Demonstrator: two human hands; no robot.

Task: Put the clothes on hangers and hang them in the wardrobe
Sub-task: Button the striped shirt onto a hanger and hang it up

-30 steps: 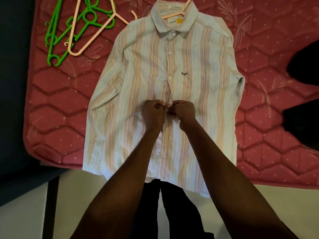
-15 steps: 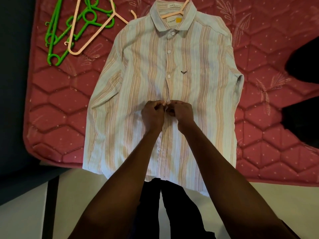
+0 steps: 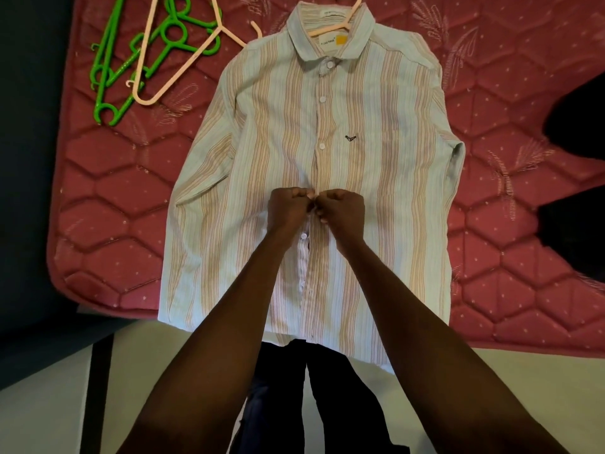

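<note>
A striped long-sleeved shirt [image 3: 262, 152] lies flat, front up, on the red quilted mattress [image 3: 108, 217]. A peach hanger [image 3: 340, 22] sits inside its collar, hook pointing away. The upper buttons are fastened; lower ones show loose below my hands. My left hand [image 3: 286, 211] and my right hand [image 3: 343, 211] meet at the shirt's middle, both pinching the front placket at a button. The button under my fingers is hidden.
Another peach hanger [image 3: 154, 77] lies over green hangers [image 3: 108, 77] on the mattress at the upper left. Dark clothing [image 3: 579, 165] lies at the right edge of the bed. The shirt hem hangs over the mattress edge above a pale floor [image 3: 45, 398].
Both hands stay at the same button on the placket; fingers have shifted only slightly. The shirt has not moved.
</note>
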